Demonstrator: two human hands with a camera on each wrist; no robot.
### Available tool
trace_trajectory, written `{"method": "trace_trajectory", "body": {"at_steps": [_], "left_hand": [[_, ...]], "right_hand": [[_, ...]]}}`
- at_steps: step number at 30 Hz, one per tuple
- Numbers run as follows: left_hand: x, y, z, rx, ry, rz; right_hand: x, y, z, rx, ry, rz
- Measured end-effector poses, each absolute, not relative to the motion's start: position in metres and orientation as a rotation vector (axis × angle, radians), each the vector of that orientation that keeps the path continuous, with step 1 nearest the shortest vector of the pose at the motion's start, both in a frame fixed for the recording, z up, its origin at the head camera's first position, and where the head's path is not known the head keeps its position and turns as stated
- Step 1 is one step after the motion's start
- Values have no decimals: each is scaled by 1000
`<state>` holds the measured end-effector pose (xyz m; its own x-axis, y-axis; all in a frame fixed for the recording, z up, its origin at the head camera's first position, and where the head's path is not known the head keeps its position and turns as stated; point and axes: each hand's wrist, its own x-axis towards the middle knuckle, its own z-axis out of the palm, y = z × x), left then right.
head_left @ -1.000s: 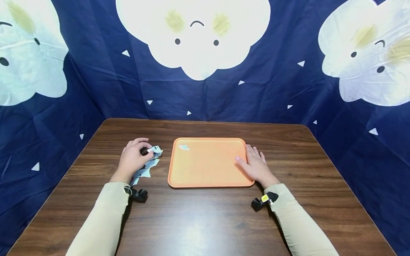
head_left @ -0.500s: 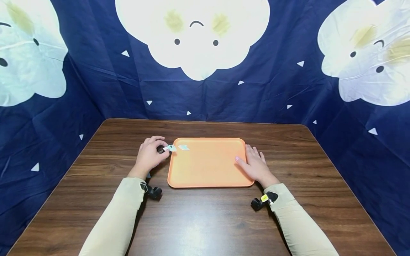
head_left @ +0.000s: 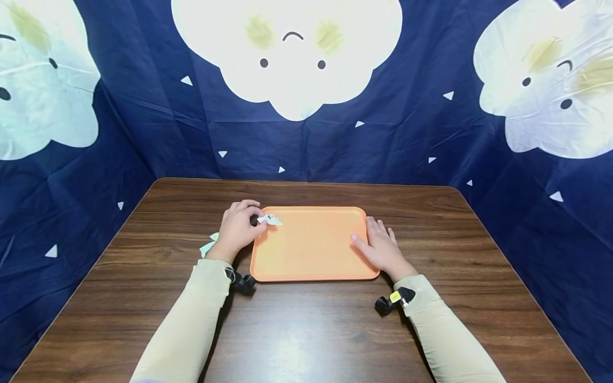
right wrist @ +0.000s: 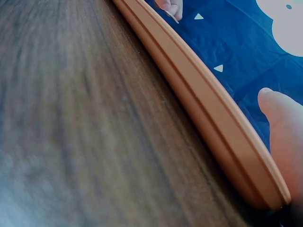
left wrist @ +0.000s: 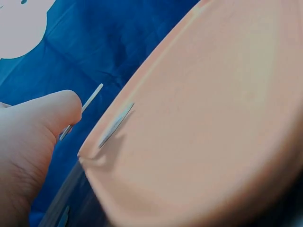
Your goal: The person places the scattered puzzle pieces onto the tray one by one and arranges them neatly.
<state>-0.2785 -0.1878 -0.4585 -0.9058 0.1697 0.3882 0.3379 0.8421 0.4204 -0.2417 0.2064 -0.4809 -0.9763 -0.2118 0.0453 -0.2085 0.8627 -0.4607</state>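
My left hand (head_left: pixel 238 226) pinches a small pale, dark-marked piece of paper or thin card (left wrist: pixel 93 97) between thumb and fingers, over the far left corner of an orange tray (head_left: pixel 311 250). In the left wrist view a similar flat piece (left wrist: pixel 116 125) lies inside the tray near that corner; in the head view the two pieces overlap. On the tray's right side rests my right hand (head_left: pixel 381 246), its thumb (right wrist: pixel 267 97) extended over the rim and its fingers fairly straight along the outside.
Several pale pieces (head_left: pixel 207 248) lie on the wooden table (head_left: pixel 306 330) left of the tray, partly hidden behind the left wrist. A dark blue curtain with clouds (head_left: pixel 287 53) rises behind the table and along both sides.
My left hand has picked up a piece from the group at the left and carried it rightward over the tray's corner. The right hand and tray have stayed in place.
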Motion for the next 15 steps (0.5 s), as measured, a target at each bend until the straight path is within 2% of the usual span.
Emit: {"method": "trace_trajectory", "body": {"at_steps": [15], "left_hand": [[-291, -159, -461, -449, -2751, -698]], "right_hand": [[-241, 207, -482, -343, 3027, -748]]}}
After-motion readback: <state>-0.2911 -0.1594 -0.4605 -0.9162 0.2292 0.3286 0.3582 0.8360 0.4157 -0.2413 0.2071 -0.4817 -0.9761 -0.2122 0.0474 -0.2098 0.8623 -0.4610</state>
